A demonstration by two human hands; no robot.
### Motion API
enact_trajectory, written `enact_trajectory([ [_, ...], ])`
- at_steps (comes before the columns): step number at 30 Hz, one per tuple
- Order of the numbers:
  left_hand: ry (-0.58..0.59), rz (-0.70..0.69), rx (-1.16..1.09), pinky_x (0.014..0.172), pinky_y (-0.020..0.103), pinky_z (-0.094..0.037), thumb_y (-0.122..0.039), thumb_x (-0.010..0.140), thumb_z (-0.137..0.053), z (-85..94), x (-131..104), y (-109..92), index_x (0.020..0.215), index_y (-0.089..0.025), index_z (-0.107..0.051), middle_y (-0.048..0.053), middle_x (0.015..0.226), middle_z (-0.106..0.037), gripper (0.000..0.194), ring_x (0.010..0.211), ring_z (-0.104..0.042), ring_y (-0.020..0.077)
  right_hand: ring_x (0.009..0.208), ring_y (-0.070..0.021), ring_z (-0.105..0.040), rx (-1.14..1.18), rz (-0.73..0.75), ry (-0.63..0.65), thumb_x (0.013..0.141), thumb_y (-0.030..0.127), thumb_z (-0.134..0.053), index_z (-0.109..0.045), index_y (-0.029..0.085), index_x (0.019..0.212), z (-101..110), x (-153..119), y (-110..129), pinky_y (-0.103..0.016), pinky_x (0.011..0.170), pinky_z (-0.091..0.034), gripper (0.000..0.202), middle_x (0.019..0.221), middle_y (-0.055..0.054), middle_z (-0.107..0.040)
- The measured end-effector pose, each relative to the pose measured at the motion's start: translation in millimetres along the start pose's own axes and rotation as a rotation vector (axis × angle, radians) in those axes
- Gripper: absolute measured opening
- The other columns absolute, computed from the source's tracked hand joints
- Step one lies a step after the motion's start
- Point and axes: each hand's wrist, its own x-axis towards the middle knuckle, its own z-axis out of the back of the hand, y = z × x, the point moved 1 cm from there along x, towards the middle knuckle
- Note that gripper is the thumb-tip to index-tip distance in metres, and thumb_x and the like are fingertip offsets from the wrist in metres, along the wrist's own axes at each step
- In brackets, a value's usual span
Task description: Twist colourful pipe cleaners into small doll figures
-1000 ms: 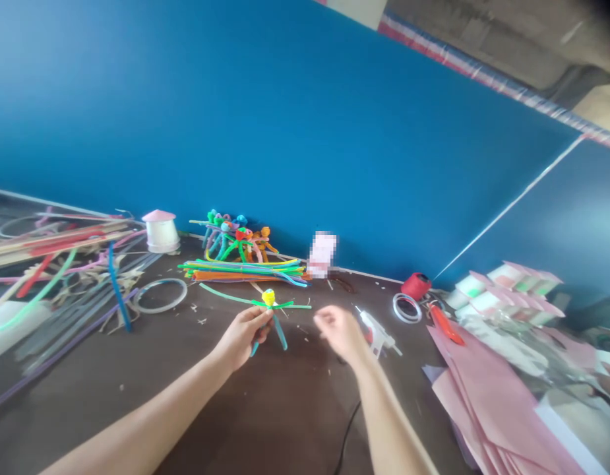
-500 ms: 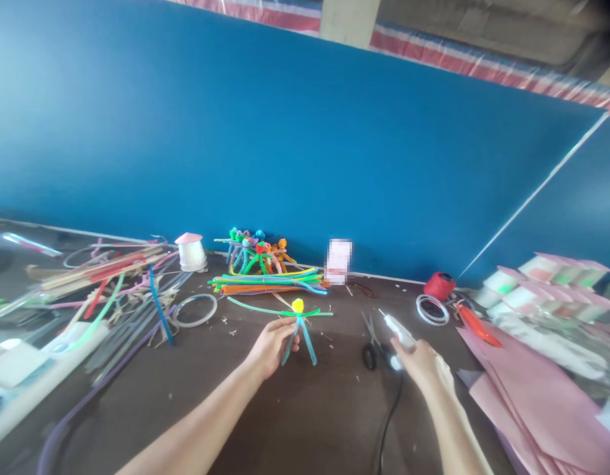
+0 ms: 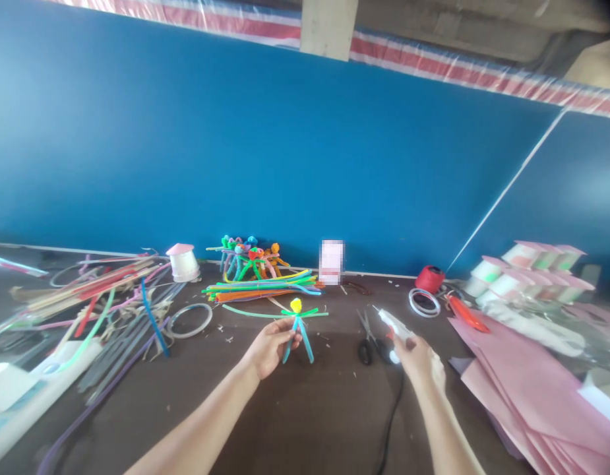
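Between the fingers of my left hand [image 3: 272, 348] is a pipe-cleaner figure [image 3: 305, 338] with a yellow head, green arms and blue legs. A long pale green strand stretches leftward from its arms. My right hand [image 3: 419, 361] is wrapped round a white glue gun [image 3: 394, 326], whose nozzle points up and left; a black cord runs down below it. Black-handled scissors [image 3: 365, 349] lie on the dark table just left of the glue gun.
Behind the hands are bundled pipe cleaners [image 3: 265, 287] and several small figures [image 3: 250, 258]. Loose strips [image 3: 111, 330] and a white ring [image 3: 190, 321] lie left. At right are a red spool [image 3: 430, 280], pink sheets [image 3: 537, 389] and several paper cups [image 3: 527, 277].
The view has turned slightly to the right and up, so the table items appear shifted left. Both hands keep their holds, with little movement.
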Motion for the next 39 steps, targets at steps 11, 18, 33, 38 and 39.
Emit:
enact_trajectory([
  [11,-0.042,0.024,0.083,0.059,0.019,-0.048,-0.004,0.065,-0.061,-1.2,0,-1,0.085,-0.012,-0.061,0.006,0.078,-0.064,0.022,0.07,-0.063,0.0142,0.082,-0.0281,-0.06,0.092,0.025,-0.097,0.076,0.059,-0.033,-0.057,0.02,0.084,-9,5,-11,-0.035,0.068,-0.042,0.046,0.088,-0.012,-0.065],
  [18,-0.076,0.026,0.141,0.057,0.019,-0.046,-0.005,0.063,-0.063,-3.5,0,-1,0.085,-0.011,-0.063,0.006,0.075,-0.064,0.023,0.066,-0.061,0.0125,0.083,-0.0259,-0.06,0.155,0.028,-0.099,0.076,0.05,-0.037,-0.056,0.019,0.083,-10,12,-19,-0.032,0.067,-0.041,0.037,0.088,-0.01,-0.066],
  [33,-0.074,-0.047,0.068,0.05,0.017,-0.04,-0.013,0.058,-0.07,3.9,5,1,0.079,-0.011,-0.064,0.002,0.065,-0.059,0.022,0.055,-0.052,0.0071,0.068,-0.024,-0.061,0.268,0.089,-0.318,0.072,0.04,-0.043,-0.061,0.016,0.072,-4,9,-17,-0.029,0.058,-0.041,0.029,0.073,-0.011,-0.067],
  [38,-0.021,-0.084,0.097,0.049,0.017,-0.038,-0.02,0.061,-0.07,2.4,5,2,0.072,-0.012,-0.062,-0.001,0.057,-0.056,0.016,0.05,-0.049,0.0057,0.062,-0.0201,-0.061,0.488,0.426,-0.318,0.076,0.045,-0.042,-0.063,0.015,0.076,10,-17,19,-0.027,0.059,-0.042,0.036,0.067,-0.008,-0.066],
  [39,-0.016,-0.09,0.105,0.05,0.017,-0.038,-0.02,0.061,-0.07,1.7,4,2,0.072,-0.012,-0.062,-0.001,0.057,-0.056,0.016,0.05,-0.05,0.0059,0.064,-0.0198,-0.061,0.486,0.55,-0.193,0.077,0.044,-0.042,-0.064,0.016,0.076,12,-26,34,-0.027,0.061,-0.043,0.035,0.07,-0.008,-0.067],
])
